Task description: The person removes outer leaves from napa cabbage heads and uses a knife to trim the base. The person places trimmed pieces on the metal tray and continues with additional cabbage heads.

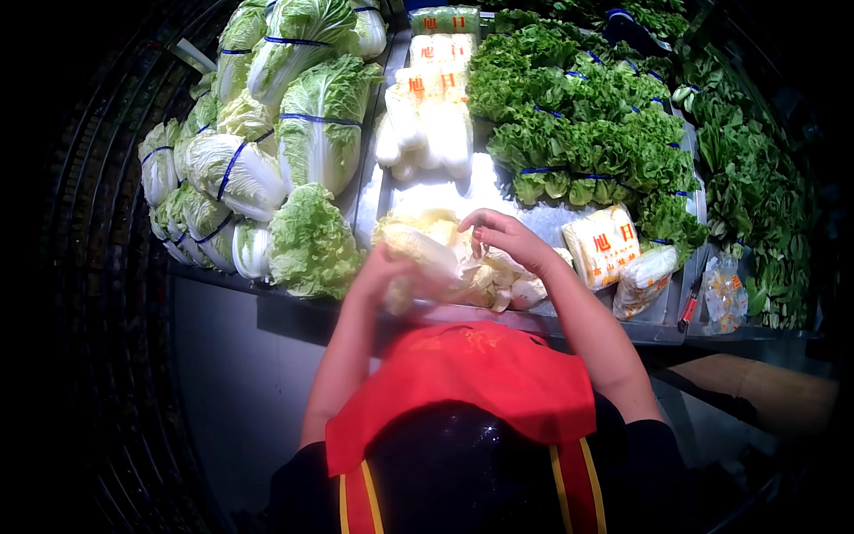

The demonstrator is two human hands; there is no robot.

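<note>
A pale yellow napa cabbage (421,251) lies at the front of the metal display, between my hands. My left hand (400,270), blurred, is at its left side; whether the fingers grip it cannot be told. Over the cabbage's right end is my right hand (500,237), its fingers curled and apart, with nothing seen in them. Loose pale cabbage leaves (490,284) lie below and between the hands, near the front edge. A leafy green cabbage (313,240) rests just left of my left hand.
Banded napa cabbages (233,175) are piled at left. Wrapped pale cabbages (434,127) lie behind the ice (460,190). Banded green lettuce (587,120) fills the right. Plastic-wrapped packs (604,247), a red utility knife (688,310) and a crumpled wrapper (726,294) lie at front right. A cardboard box (754,390) stands below.
</note>
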